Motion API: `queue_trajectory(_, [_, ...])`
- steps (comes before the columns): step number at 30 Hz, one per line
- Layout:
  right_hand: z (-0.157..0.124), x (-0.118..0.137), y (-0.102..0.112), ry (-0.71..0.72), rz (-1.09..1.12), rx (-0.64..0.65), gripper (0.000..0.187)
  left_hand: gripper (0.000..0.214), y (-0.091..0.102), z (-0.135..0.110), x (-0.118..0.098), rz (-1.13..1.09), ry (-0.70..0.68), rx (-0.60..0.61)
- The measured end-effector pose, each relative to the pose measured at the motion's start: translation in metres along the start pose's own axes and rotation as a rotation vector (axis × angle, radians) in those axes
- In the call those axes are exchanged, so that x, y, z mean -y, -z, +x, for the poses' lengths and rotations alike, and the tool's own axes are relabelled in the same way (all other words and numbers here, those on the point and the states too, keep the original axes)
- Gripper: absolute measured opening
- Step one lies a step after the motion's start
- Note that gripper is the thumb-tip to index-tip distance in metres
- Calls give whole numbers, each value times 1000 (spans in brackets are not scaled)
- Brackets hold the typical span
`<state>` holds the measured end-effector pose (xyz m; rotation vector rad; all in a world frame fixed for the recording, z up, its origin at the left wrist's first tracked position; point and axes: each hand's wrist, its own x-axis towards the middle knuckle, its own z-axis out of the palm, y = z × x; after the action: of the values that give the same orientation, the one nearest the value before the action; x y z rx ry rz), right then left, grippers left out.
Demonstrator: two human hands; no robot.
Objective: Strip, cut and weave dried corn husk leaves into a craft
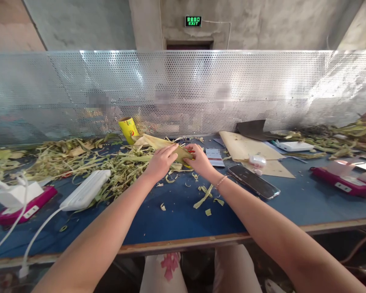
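Note:
Both my hands meet over the middle of the blue table (177, 211). My left hand (161, 160) is closed over a long yellow-green leaf (158, 142) that lies across the table and points back left. My right hand (199, 159) pinches the same leaf at its near end; something small and red shows by its fingers, too hidden to name. A pile of shredded leaf strips (116, 167) lies just left of the hands. Small leaf scraps (205, 197) lie below my right wrist, which wears a thin bracelet.
A phone (253, 181) lies right of my right arm, a white earbud case (257, 160) and cardboard sheets behind it. A white power bank (86, 189) with cable and magenta boxes (21, 207) sit left. A yellow roll (128, 129) stands by the perforated metal screen (262, 89).

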<state>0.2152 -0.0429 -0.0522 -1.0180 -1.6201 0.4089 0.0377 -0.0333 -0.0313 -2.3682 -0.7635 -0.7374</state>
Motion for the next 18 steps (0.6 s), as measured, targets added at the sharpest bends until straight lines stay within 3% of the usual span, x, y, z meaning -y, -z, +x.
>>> queue_trajectory(6, [3, -4, 3, -174, 113, 28, 12, 25, 4, 1, -9, 90, -52, 28])
queue_trajectory(11, [4, -9, 5, -291, 292, -57, 26, 22, 5, 3, -8, 115, -48, 45])
queue_trajectory(15, [6, -13, 9, -299, 332, -170, 36, 20, 1, 1, 2, 152, 38, 44])
queue_trajectory(18, [7, -14, 11, -310, 364, -179, 38, 19, -2, -1, 9, 178, 52, 66])
